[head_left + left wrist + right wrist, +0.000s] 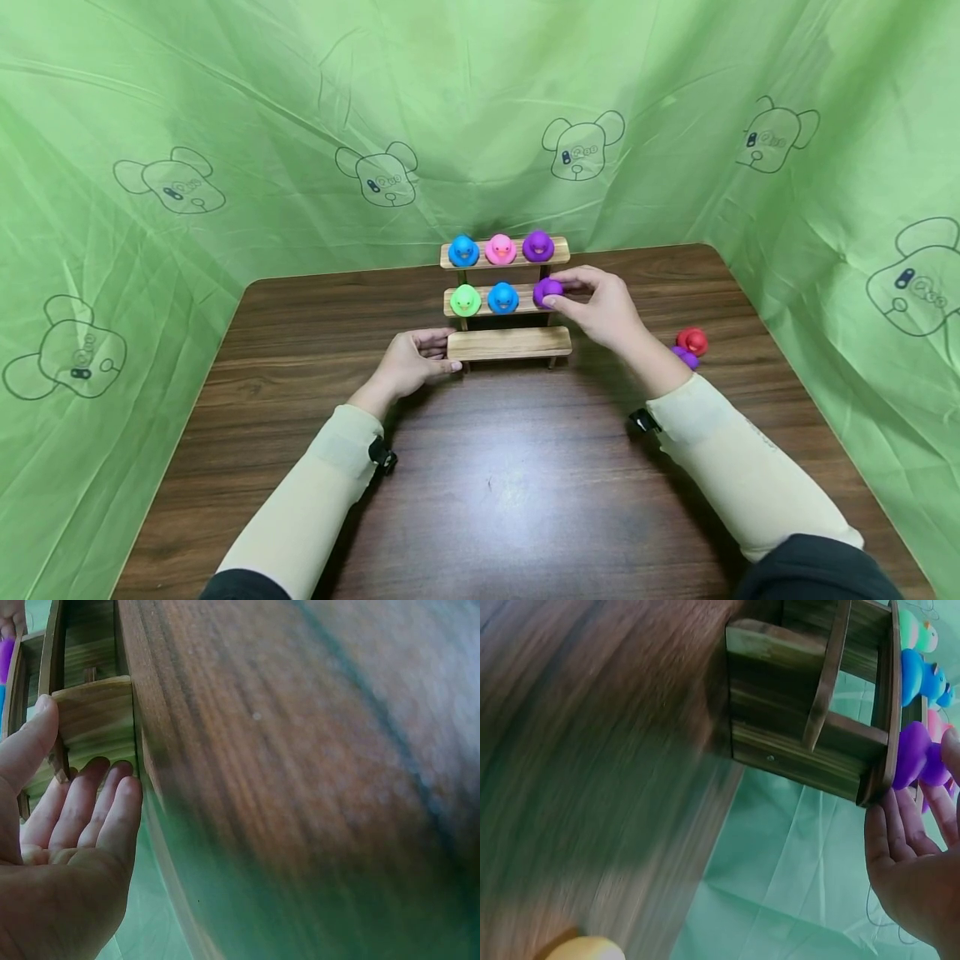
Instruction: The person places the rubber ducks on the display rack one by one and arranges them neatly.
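Observation:
A three-tier wooden stand (510,343) holds small rubber ducks. On its top tier sit a blue duck (463,251), a pink duck (501,249) and a purple duck (537,247). The middle tier carries a green duck (465,301), a blue duck (503,298) and, at its right end, another purple duck (548,292). My right hand (600,308) pinches that last duck between thumb and fingers. With thumb in front and fingers behind, my left hand (408,360) grips the left end of the bottom tier, its thumb (34,735) touching the wood.
A red duck (692,341) and a purple duck (686,357) lie on the dark wooden table (480,483), right of the right forearm. A rounded yellow thing (585,949) shows partly in the right wrist view. Green cloth (480,100) surrounds the table's back and sides.

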A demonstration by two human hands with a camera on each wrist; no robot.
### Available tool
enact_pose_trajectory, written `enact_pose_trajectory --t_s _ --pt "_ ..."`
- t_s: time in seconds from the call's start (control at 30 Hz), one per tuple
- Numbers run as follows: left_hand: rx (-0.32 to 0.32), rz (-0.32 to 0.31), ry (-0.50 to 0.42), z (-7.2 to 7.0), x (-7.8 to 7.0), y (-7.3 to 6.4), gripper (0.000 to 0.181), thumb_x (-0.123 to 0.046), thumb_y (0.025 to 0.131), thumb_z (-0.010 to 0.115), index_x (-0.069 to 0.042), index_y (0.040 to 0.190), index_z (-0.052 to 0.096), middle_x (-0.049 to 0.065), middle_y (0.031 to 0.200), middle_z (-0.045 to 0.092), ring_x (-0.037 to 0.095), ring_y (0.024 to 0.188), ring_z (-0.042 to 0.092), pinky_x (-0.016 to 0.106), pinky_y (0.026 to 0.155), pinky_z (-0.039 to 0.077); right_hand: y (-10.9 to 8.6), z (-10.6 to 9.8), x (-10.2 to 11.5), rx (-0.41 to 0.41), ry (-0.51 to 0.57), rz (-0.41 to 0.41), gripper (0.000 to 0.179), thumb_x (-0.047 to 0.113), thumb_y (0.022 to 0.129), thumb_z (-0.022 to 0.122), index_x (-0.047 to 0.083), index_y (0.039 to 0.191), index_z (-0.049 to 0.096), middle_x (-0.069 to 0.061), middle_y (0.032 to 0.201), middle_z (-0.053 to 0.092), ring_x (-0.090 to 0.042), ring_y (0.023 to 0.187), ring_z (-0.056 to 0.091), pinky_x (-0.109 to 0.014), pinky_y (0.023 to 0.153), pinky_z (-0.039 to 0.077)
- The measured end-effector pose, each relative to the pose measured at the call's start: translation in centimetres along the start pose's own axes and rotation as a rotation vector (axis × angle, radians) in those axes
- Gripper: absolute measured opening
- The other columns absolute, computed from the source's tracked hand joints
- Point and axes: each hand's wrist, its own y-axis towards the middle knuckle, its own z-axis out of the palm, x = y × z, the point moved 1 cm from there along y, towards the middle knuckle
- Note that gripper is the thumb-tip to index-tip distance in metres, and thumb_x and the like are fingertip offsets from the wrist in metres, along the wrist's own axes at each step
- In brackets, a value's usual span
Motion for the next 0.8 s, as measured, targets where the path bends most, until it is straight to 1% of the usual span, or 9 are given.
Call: enact_pose_trajectory --t_s 0.17,0.27,0.37,0.63,0.8 --pt "0.0 -0.005 -0.004 0.1 0.0 0.1 0.059 0.003 0.082 0.088 0.001 0.137 0.067 0.019 0.127 0.072 0.031 0.119 0.069 0.029 0.095 0.059 0.1 0.7 0.1 0.006 0.017 0.0 0.035 0.022 0.084 0.092 0.011 0.114 0.078 -0.005 0.112 0.075 -0.023 0.098 0.073 -0.05 0.09 0.061" --pt "-0.002 -0.007 -0.007 0.0 0.0 0.1 0.059 0.003 0.082 0.088 0.001 0.137 0.067 0.019 0.127 0.072 0.031 0.119 0.069 0.029 0.095 0.059 0.2 1.1 0.3 0.01 0.011 0.002 0.035 0.024 0.084 0.092 0.012 0.114 0.079 -0.004 0.113 0.075 -0.023 0.098 0.073 -0.048 0.089 0.061" --pt "-0.003 -0.004 -0.006 0.0 0.0 0.1 0.059 0.003 0.082 0.088 0.002 0.137 0.066 0.019 0.127 0.072 0.031 0.119 0.069 0.029 0.095 0.059 0.2 1.4 0.3 0.008 0.018 -0.016 0.035 0.023 0.083 0.093 0.012 0.113 0.079 -0.003 0.112 0.074 -0.024 0.098 0.072 -0.049 0.09 0.061" --pt "0.002 -0.002 0.0 0.0 0.0 0.0 0.059 0.002 0.083 0.088 0.003 0.137 0.066 0.021 0.129 0.071 0.033 0.12 0.068 0.029 0.095 0.059 0.3 1.9 0.1 -0.013 0.05 -0.073 0.034 0.016 0.08 0.094 0.007 0.109 0.079 -0.003 0.109 0.073 -0.021 0.096 0.071 -0.046 0.09 0.062" --pt "0.007 -0.002 -0.004 0.0 0.0 0.1 0.06 0.001 0.083 0.088 0.003 0.139 0.064 0.023 0.13 0.07 0.035 0.122 0.067 0.028 0.096 0.058 0.4 1.9 0.0 -0.014 0.04 -0.086 0.034 0.015 0.08 0.094 0.006 0.109 0.079 -0.003 0.109 0.073 -0.02 0.097 0.07 -0.044 0.091 0.061"
